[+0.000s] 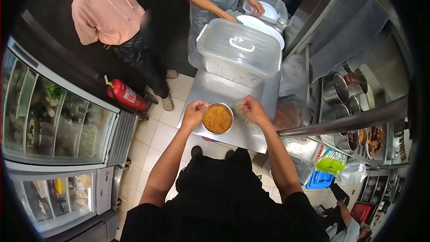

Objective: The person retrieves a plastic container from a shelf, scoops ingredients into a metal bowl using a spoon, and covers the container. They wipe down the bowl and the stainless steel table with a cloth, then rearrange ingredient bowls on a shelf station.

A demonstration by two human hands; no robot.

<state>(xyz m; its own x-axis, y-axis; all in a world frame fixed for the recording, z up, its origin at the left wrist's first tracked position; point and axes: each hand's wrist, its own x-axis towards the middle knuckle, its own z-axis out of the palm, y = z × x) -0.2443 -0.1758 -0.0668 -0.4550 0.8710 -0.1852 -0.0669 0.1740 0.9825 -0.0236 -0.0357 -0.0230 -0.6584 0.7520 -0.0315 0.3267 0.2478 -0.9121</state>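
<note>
A round metal bowl (217,131) filled with orange-brown food (217,118) rests near the front edge of the steel table (201,89). My left hand (194,114) is at the bowl's left rim, its fingers closed; whatever they hold is too small to make out. To the right of the bowl, apart from it, my right hand (254,110) has its fingers bent together beside a blurred, clear thing, perhaps thin plastic (241,111). Behind the bowl stands a large translucent lidded box (242,49) with a white handle.
Two people stand beyond the table, one in a pink hoodie (107,9), the other handling white plates (255,23). Glass-door fridges (58,112) and a fire extinguisher (127,95) are at left. Shelves with metal pots (335,90) line the right; another person is at lower right.
</note>
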